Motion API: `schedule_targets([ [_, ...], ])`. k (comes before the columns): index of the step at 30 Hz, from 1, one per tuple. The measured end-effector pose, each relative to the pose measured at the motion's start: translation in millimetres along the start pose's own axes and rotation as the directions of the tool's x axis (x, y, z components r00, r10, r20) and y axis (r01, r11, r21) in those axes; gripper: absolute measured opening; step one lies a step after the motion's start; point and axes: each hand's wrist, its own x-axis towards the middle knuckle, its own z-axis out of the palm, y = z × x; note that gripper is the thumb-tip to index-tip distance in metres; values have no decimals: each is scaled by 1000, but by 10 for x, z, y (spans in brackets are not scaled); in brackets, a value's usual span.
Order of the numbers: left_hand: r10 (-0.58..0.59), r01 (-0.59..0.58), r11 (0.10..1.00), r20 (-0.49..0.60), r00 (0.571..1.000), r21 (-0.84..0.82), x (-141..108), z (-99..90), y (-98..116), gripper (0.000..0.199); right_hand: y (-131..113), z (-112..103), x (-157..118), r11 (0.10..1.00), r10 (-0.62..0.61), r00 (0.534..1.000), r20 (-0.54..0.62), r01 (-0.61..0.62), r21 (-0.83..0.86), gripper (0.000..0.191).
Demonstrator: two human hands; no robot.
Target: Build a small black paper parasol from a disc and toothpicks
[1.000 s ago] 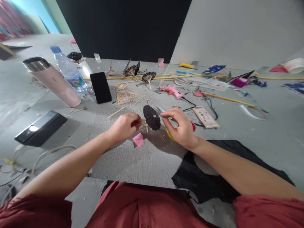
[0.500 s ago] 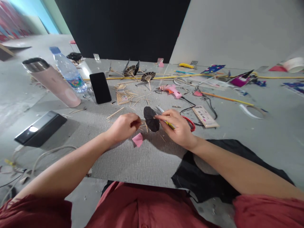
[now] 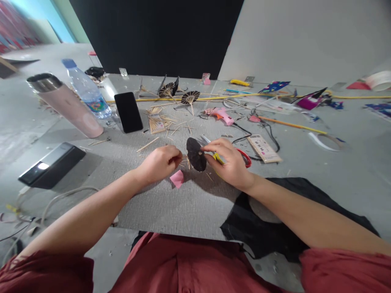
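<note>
In the head view, your left hand (image 3: 160, 162) is closed in a pinch and seems to hold the thin wooden stick (image 3: 184, 158) behind the small round black disc (image 3: 196, 158). This disc stands tilted between your hands, above the grey table (image 3: 171, 211). Your right hand (image 3: 230, 165) has thumb and forefinger a narrow space apart, at the disc's outer face, near its pale centre; whether they grip it, I cannot tell.

The disc already has its black cover and seems mostly formed. Farther back lies a similar black piece with pale wooden ribs (image 3: 190, 97), which looks assembled. What is left on yours, the view does not show.

About containers: the pink tumbler with steel top (image 3: 69, 110) hides its inside. The clear plastic bottle with blue cap (image 3: 88, 91) is closed; its liquid level is unclear. The flat pale packet (image 3: 264, 148) has contents which I cannot make out.
</note>
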Motion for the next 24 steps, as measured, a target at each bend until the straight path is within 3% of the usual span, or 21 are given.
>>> schedule_targets([
  [24,47,-47,999,36,998,9,-5,-10,21,28,-36,-28,26,999,25,998,49,-26,20,5],
])
